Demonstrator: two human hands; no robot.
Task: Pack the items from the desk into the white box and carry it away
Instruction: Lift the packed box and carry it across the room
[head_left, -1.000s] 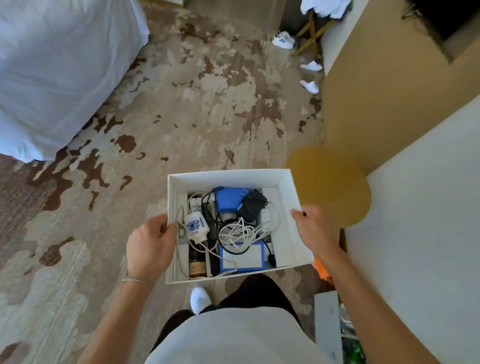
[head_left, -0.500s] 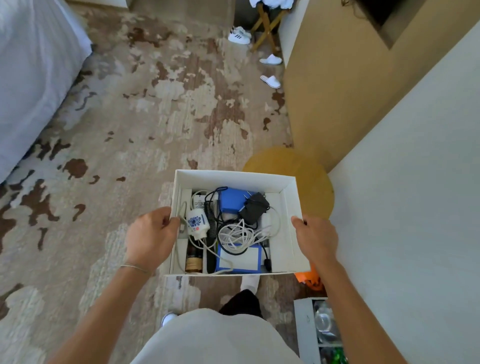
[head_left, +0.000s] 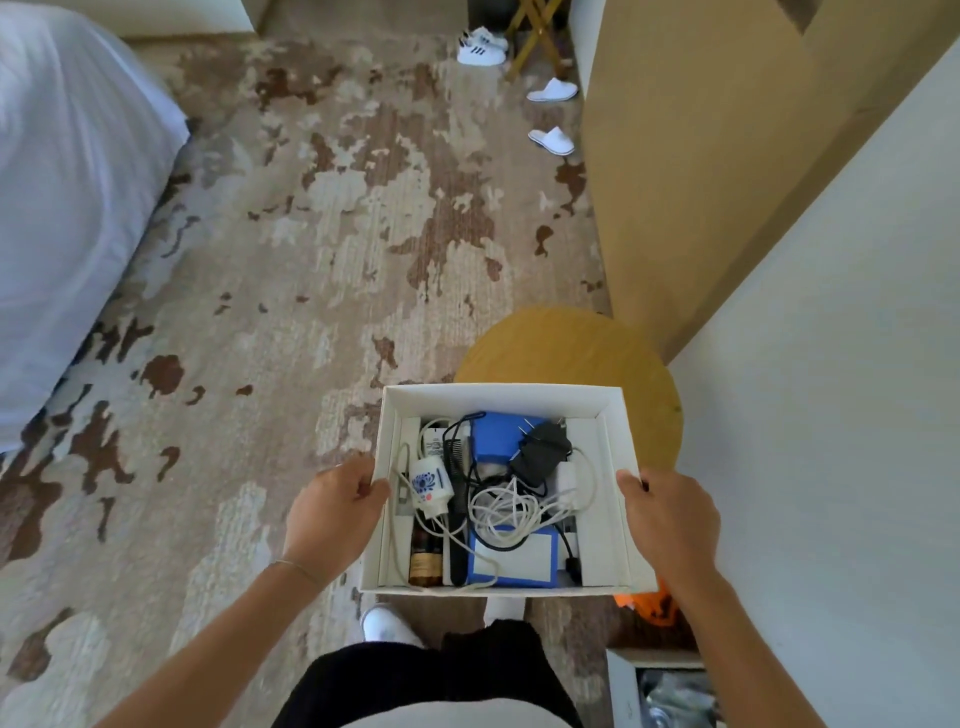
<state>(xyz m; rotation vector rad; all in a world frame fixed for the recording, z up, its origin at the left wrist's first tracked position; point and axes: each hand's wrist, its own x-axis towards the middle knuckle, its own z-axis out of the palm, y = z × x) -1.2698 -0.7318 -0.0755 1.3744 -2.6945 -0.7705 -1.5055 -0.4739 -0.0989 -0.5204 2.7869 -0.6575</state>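
Head view: white box (head_left: 613, 415) packed, left hand (head_left: 332, 512) and right hand (head_left: 670, 517) curled round its side walls — round stool (head_left: 587, 343) nearer than before, carrying underway.

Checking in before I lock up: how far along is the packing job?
Packing looks done: the white box holds cables, a black charger and a brown bottle. Left hand and right hand grip its sides over carpet. Left: carrying it away.
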